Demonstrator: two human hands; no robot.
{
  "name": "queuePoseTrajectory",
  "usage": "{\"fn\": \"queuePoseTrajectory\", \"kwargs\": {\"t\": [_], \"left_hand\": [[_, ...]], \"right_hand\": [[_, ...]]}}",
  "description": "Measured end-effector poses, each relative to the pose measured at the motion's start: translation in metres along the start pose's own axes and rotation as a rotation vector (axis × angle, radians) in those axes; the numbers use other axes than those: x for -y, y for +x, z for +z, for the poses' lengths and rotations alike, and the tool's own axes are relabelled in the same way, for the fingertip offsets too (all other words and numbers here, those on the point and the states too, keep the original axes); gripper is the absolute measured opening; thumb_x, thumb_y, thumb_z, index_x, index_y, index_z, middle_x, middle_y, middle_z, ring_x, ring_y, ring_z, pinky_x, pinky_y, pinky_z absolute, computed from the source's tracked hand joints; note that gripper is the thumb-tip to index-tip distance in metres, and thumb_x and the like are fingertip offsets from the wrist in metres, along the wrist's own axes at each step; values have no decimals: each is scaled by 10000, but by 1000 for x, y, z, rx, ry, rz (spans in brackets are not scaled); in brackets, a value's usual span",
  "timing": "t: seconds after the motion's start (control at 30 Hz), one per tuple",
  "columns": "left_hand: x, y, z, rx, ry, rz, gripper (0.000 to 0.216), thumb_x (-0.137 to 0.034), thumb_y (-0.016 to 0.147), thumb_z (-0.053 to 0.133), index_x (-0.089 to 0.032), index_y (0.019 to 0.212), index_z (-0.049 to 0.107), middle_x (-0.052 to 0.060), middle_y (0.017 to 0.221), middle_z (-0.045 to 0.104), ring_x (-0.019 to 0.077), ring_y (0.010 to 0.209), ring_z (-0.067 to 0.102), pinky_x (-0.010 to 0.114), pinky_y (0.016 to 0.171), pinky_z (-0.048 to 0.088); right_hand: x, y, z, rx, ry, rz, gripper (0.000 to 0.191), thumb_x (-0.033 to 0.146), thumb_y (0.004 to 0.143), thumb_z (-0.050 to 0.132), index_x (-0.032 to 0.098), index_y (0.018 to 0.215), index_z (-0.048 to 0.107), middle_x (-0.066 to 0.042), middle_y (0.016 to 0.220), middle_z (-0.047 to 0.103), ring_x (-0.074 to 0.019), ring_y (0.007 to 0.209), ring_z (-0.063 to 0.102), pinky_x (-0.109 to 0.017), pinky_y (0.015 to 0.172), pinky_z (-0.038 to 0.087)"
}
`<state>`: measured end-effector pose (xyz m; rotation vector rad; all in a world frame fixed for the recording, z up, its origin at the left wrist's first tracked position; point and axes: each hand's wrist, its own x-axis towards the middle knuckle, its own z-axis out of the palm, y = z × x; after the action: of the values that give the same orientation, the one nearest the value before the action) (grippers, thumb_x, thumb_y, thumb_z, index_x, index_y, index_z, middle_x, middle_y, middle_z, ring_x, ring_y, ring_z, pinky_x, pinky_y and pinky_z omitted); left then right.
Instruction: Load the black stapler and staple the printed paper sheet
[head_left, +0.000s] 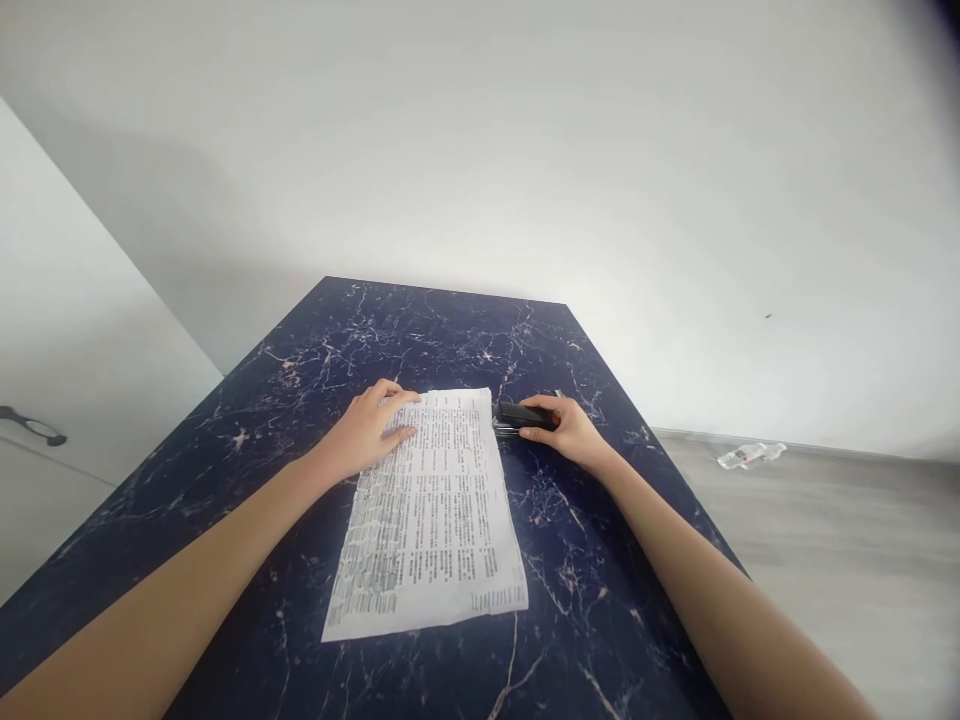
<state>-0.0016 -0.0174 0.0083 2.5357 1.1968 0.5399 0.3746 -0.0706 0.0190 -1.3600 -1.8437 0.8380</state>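
Printed paper sheets (442, 510) lie on the dark blue marbled table (420, 335), dense with rows of text. My left hand (375, 425) rests on their upper left part, its fingers spread and thumb apart. At the upper right edge of the paper, my right hand (562, 428) is closed around a black stapler (517, 415). The stapler's front end points left and meets the paper's edge; whether its jaws are over the sheets I cannot tell. How many sheets are stacked does not show.
A pale wall (480, 150) stands behind the table's far edge. On the left is a white cabinet front with a dark handle (34, 426). A crumpled clear plastic wrapper (750, 456) lies on the grey floor (817, 540) to the right.
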Motion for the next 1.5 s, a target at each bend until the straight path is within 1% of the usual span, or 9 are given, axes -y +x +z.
{"fn": "queuePoseTrajectory", "kwargs": {"t": [0.5,0.77,0.87,0.97,1.03,1.17,1.27,1.37,1.5], "left_hand": [[10,-1,5,-38,23,27,457,-466,992,565,-319,1425,575,107,1396,481,338,1208,549,569,1049,461],[5,-1,3,-48,25,59,437,-461,1006,544,-314,1417,566,110,1388,482,331,1231,543,562,1051,468],[3,-1,2,-53,21,64,424,-451,1011,540,-314,1411,568,111,1384,482,331,1245,535,566,1058,464],[3,-1,3,-54,19,59,421,-452,1010,544,-325,1410,569,106,1386,479,334,1251,529,573,1060,462],[5,0,4,-51,13,61,418,-452,1006,550,-325,1404,575,103,1385,478,338,1246,530,584,1058,460],[6,1,5,-71,1,69,409,-441,1002,559,-311,1389,587,104,1368,483,342,1242,535,593,1060,450],[5,1,5,-68,6,73,399,-440,1006,555,-309,1382,591,104,1363,487,344,1252,530,590,1059,442],[2,0,3,-54,-2,56,405,-459,1004,549,-310,1377,601,102,1370,488,348,1237,542,593,1048,447],[1,-1,-1,-34,-6,25,418,-476,1003,532,-292,1370,615,114,1381,498,347,1214,555,606,1059,432]], "right_hand": [[1,1,-1,-39,37,18,369,372,795,805,177,1102,743,-68,1046,754,-242,941,696,-396,884,534],[11,-1,5,13,-131,-31,336,401,838,775,210,1111,729,-62,1049,755,-251,921,700,-408,838,556],[25,-5,9,-51,-221,-88,352,428,923,688,242,1221,695,-81,1188,736,-280,1052,693,-442,914,554],[39,-8,19,-182,-344,-193,377,404,1046,485,264,1371,614,-87,1408,647,-302,1312,583,-510,1102,463],[45,-9,31,-172,-476,-248,434,369,1081,384,252,1471,536,-89,1513,572,-303,1413,503,-549,1190,370],[47,-9,59,-55,-748,-293,531,380,1081,378,195,1578,408,-130,1628,427,-341,1520,368,-628,1267,176],[46,-8,75,-55,-848,-308,557,372,1062,414,154,1575,410,-173,1647,375,-386,1533,331,-672,1259,123],[50,-7,75,-48,-881,-314,511,331,1049,429,142,1522,472,-201,1625,403,-414,1484,402,-693,1222,197],[49,-7,45,-18,-812,-287,458,309,1036,472,195,1480,484,-161,1562,507,-348,1341,556,-562,1079,446]]}}
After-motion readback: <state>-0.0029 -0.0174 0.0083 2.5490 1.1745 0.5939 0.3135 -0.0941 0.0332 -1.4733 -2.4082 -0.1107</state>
